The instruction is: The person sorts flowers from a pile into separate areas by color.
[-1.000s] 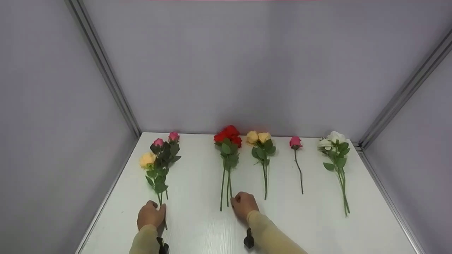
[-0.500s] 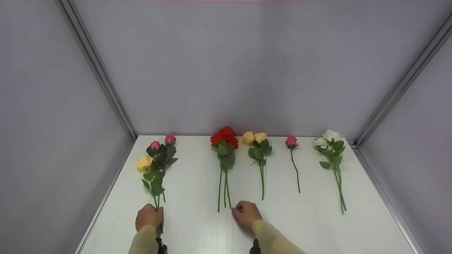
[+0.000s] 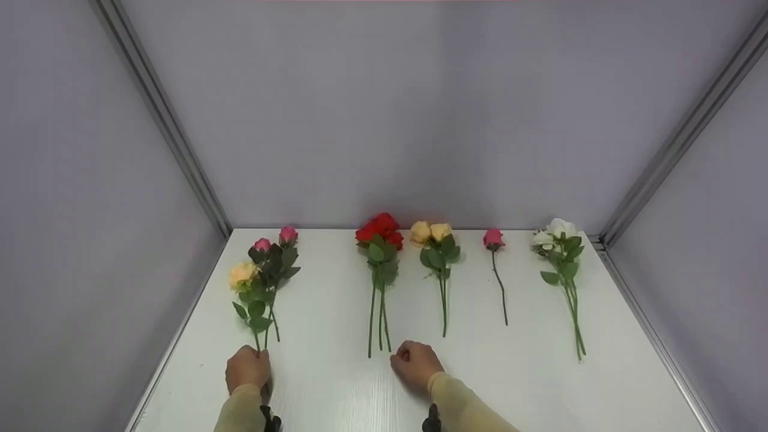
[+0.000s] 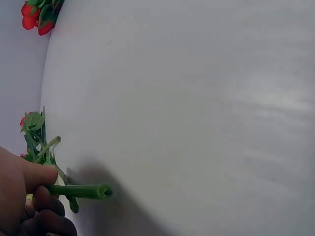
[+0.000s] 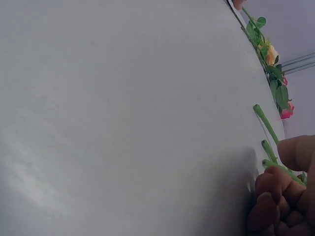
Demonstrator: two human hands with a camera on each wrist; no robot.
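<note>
In the head view my left hand pinches the stem of a yellow rose at the left. The cut end of that green stem sticks out past my thumb in the left wrist view. Beside it lie two pink roses with dark leaves, their stems close to the yellow rose's. My right hand rests by the lower stem ends of a red rose bunch, fingers loosely curled and holding nothing. Those green stems show just past its thumb in the right wrist view.
Two pale yellow roses, a single pink rose and a white flower bunch lie in a row to the right on the white table. Grey panels stand at the back and sides.
My right hand has drawn back from the red roses' stems towards the near edge. My left hand has shifted slightly left, and the yellow rose's stem has moved apart from the pink ones.
</note>
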